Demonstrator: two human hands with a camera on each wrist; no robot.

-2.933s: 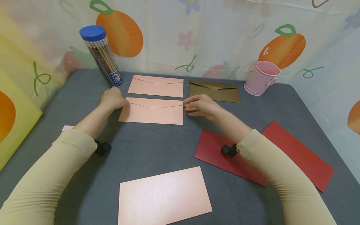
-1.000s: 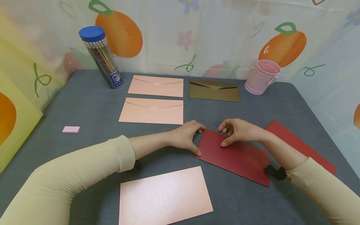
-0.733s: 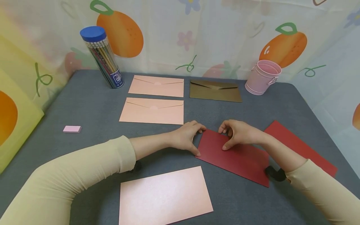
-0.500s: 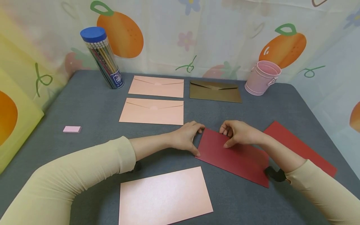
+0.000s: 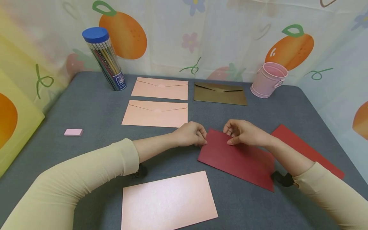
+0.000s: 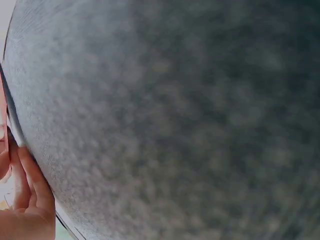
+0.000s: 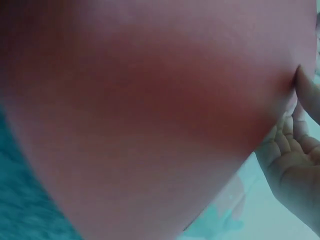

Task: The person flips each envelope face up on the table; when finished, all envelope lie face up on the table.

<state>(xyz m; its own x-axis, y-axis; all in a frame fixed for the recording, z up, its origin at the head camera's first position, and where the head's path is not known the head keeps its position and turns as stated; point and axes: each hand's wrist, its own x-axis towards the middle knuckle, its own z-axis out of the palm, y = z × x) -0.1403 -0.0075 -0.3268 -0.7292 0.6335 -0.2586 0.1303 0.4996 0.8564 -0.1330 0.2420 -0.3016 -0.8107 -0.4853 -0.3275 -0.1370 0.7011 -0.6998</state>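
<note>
A dark red envelope (image 5: 235,159), plain side up, lies slanted right of centre with its far left corner slightly raised. My left hand (image 5: 191,134) pinches its left short edge between thumb and fingers; the left wrist view shows that hand (image 6: 32,200) at the far left, partly cut off. Along the far long edge, my right hand (image 5: 244,132) grips with the thumb on top and fingers curled behind. In the right wrist view the envelope (image 7: 150,125) fills most of the picture, with the right hand's thumb (image 7: 307,90) pressing on it.
Two pink envelopes (image 5: 159,88) and a brown envelope (image 5: 220,94) lie flap up at the back. A larger pink one (image 5: 169,201) lies in front, a red one (image 5: 307,150) at right. Around stand a pencil tub (image 5: 104,59), pink bucket (image 5: 268,80) and pink eraser-like block (image 5: 73,132).
Both hands left the nearer small pink envelope for the dark red one. The left hand, earlier spread along the short edge, now pinches it, and the envelope's far left corner has risen a little.
</note>
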